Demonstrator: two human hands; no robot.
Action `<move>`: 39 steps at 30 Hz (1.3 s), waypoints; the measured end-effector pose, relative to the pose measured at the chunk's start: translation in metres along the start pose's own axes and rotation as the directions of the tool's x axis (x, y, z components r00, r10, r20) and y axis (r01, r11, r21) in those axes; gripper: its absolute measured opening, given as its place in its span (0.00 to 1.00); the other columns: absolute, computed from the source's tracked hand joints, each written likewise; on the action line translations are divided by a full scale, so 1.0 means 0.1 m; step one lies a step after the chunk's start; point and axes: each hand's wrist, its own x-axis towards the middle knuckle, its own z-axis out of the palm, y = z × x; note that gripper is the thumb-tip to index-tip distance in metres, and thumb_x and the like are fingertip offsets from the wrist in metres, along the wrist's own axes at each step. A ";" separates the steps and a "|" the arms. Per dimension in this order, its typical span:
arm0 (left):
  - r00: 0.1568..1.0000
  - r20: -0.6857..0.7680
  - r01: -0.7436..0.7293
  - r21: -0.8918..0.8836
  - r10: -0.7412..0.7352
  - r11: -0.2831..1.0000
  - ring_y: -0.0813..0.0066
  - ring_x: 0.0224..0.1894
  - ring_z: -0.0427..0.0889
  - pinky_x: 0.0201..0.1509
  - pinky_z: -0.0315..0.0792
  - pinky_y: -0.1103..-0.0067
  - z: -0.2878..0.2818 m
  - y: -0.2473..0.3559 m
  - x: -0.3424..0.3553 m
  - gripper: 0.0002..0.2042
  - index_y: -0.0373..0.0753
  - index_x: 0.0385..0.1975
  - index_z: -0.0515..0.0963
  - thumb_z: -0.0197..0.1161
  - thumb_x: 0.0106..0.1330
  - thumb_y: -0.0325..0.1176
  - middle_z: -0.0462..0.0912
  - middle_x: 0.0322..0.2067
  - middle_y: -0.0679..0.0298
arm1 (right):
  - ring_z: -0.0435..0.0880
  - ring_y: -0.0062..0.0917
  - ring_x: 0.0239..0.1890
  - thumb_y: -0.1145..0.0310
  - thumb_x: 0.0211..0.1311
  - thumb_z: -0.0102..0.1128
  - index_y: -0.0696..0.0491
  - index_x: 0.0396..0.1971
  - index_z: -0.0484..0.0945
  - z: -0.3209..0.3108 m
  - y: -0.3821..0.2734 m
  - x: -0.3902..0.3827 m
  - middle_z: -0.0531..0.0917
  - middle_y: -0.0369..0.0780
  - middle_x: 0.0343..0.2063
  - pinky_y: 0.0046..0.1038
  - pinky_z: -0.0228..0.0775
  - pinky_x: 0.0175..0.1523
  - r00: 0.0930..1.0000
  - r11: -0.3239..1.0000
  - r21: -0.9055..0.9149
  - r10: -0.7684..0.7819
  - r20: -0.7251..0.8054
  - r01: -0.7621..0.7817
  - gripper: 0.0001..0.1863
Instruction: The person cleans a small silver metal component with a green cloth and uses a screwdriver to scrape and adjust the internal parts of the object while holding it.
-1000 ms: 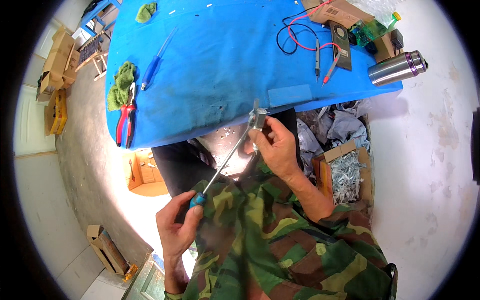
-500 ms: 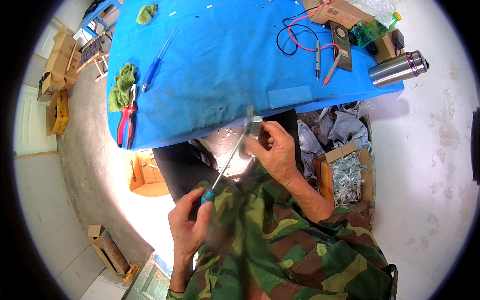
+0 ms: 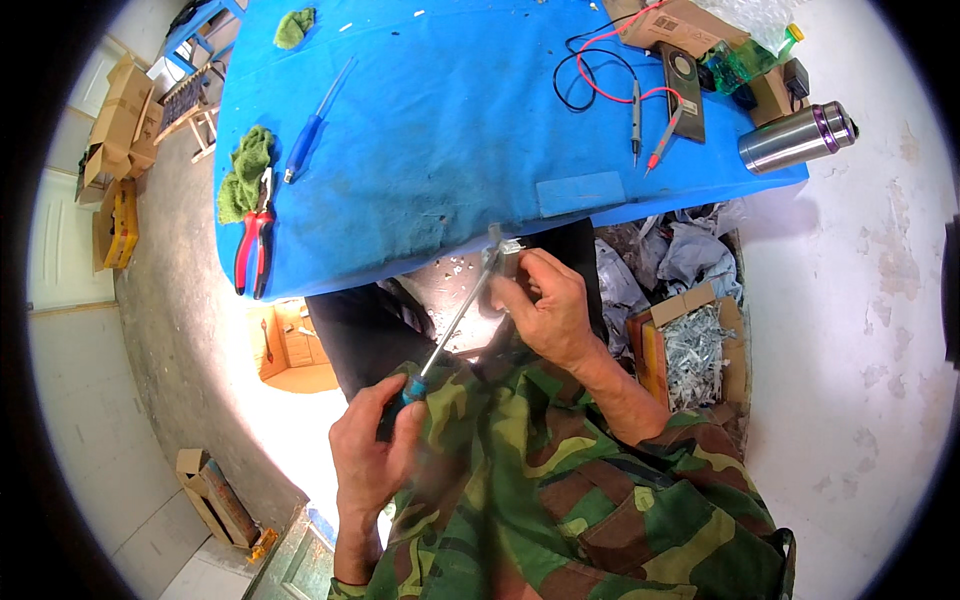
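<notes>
Fingers of the left hand (image 3: pixel 370 450): closed around the blue handle of a long screwdriver (image 3: pixel 454 323), with the thumb on one side and the pointing finger on the other.
Fingers of the right hand (image 3: pixel 558 318): pinching a small shiny metal piece (image 3: pixel 510 246), thumb and pointing finger close together.
Metal piece: held up over the lap, right by the near edge of the blue tabletop (image 3: pixel 400 160). It is blurry, so its full shape is hard to tell.
Long screwdriver: slants up and right to the metal piece. I cannot tell just where its tip sits.
Left part of the tabletop: red and black pliers (image 3: pixel 265 228) touch a green cloth (image 3: pixel 246 175). Another screwdriver (image 3: pixel 303 148) lies near them.
Right part of the tabletop: a steel flask (image 3: pixel 790 140) is near the edge, and two probes (image 3: pixel 635 118) on wires lie near it.
Below, on the right: a cardboard box (image 3: pixel 734 352) holds silvery strips (image 3: pixel 692 355).
</notes>
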 end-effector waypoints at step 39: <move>0.985 0.132 0.116 -0.027 -0.111 0.993 0.55 0.37 0.91 0.41 0.81 0.72 -0.10 0.04 0.18 0.14 0.33 0.52 0.82 0.69 0.70 0.29 0.89 0.38 0.49 | 0.88 0.23 0.33 0.68 0.70 0.74 0.60 0.44 0.80 0.06 0.09 0.05 0.89 0.41 0.31 0.27 0.80 0.39 0.986 0.982 0.120 0.153 -0.059 -0.145 0.14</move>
